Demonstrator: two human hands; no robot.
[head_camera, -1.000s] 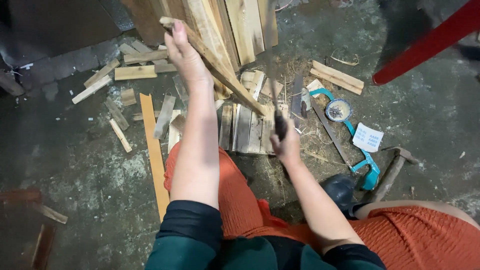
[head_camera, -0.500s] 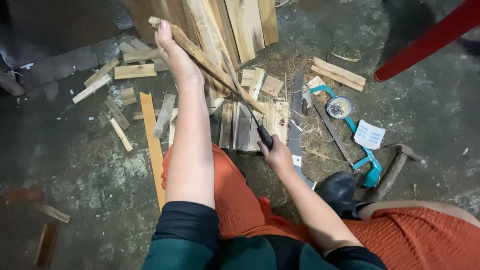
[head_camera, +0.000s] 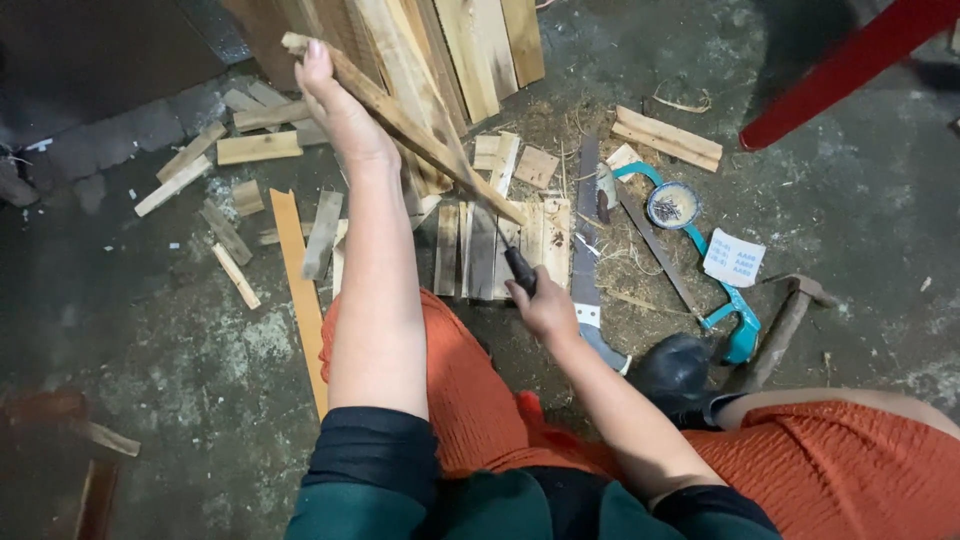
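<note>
1. Left hand (head_camera: 335, 105): fingers clamped on the upper end of a slanted wooden stick (head_camera: 405, 125).
2. Right hand (head_camera: 545, 305): fingers closed around a dark-handled blade (head_camera: 520, 268), met at the stick's lower end.
3. Handsaw (head_camera: 585, 255): laid on the floor just right of those fingers.

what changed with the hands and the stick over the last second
The right hand, gripping a dark-handled tool, dropped from up beside the wooden stick toward the person's lap. The left hand kept its hold on the stick's upper end. The saws and scattered wood scraps stayed put.
</note>
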